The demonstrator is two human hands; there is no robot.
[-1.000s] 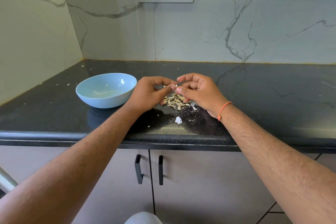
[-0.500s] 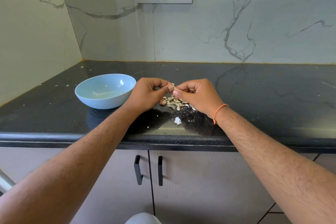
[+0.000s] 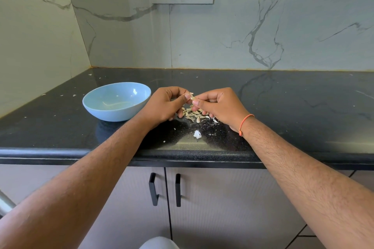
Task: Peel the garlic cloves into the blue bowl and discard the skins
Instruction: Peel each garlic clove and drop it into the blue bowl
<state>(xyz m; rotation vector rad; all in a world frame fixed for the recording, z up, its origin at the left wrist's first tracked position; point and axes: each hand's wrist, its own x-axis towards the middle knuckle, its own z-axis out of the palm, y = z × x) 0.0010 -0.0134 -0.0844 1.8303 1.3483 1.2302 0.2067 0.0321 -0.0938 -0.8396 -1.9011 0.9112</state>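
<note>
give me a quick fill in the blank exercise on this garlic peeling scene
1. The bowl on the counter is ____ in colour.
2. Both hands pinch one garlic clove above a pile of ____.
3. The orange band is on the ____ wrist.
4. The bowl sits to the person's ____ of the hands.

Missing words: blue; skins; right; left

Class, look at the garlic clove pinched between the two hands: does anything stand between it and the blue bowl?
Nothing visible does, apart from the left hand itself, which sits between the clove and the blue bowl.
</note>
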